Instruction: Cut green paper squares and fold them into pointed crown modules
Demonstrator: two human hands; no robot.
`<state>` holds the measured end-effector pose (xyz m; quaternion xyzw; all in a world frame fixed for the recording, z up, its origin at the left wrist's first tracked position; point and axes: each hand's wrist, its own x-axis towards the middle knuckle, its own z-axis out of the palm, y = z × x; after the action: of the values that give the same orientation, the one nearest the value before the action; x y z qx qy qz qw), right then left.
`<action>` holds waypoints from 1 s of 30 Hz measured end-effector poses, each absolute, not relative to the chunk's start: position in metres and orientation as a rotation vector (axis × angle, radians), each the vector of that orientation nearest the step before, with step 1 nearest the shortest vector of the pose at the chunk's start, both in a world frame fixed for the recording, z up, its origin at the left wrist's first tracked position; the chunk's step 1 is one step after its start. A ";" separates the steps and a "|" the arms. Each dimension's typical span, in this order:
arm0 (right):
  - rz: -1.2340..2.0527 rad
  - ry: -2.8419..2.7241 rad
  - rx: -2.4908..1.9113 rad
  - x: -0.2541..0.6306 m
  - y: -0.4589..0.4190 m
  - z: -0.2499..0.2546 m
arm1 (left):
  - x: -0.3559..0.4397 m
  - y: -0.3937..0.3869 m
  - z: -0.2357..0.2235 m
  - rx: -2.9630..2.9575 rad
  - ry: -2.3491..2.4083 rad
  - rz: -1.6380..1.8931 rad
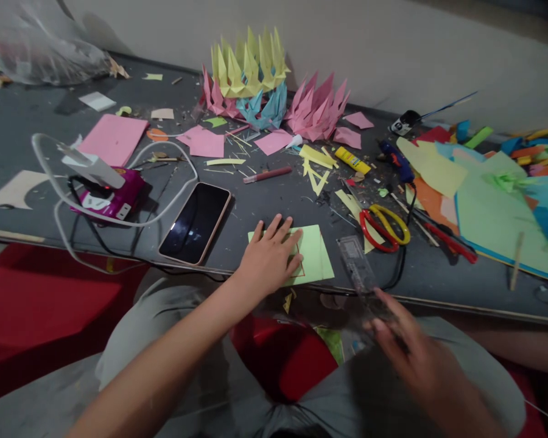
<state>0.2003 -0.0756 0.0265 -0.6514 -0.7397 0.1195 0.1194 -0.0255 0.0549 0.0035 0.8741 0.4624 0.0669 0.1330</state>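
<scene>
My left hand (270, 252) lies flat with spread fingers on a light green sheet of paper (318, 255) at the table's front edge. Red lines are drawn on the sheet, partly hidden under my fingers. In my right hand (406, 340) is a clear plastic ruler (357, 264), pinched near its lower end and slanting over the table edge, apart from the paper. That hand is a little blurred. A pair of scissors (383, 228) with red and yellow handles rests just beyond the ruler. To the left of the paper lies a smartphone (196, 224).
Folded paper crowns (251, 73) stand at the back. A purple power adapter (119, 198) with white cables sits at left. A glue stick (352, 160), a glue gun (396, 159), a red pen (268, 175), paper scraps and coloured sheets (497, 207) cover the table. Red stools (45, 298) stand below.
</scene>
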 end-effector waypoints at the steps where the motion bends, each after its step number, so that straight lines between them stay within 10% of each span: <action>1: 0.280 -2.189 -1.838 0.197 -0.069 0.028 | -0.024 0.058 0.002 2.535 1.360 0.214; 7: -0.042 -2.236 -1.456 0.183 -0.014 0.026 | -0.022 0.078 0.000 2.471 1.470 0.472; 30: 0.356 -2.811 -0.391 0.203 0.105 0.018 | -0.023 0.063 -0.005 2.619 1.325 0.186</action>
<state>0.2028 0.1052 0.0180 -0.1354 -0.9730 0.1233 0.1404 -0.0230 0.0633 -0.0046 0.8861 0.4481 0.0630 0.1002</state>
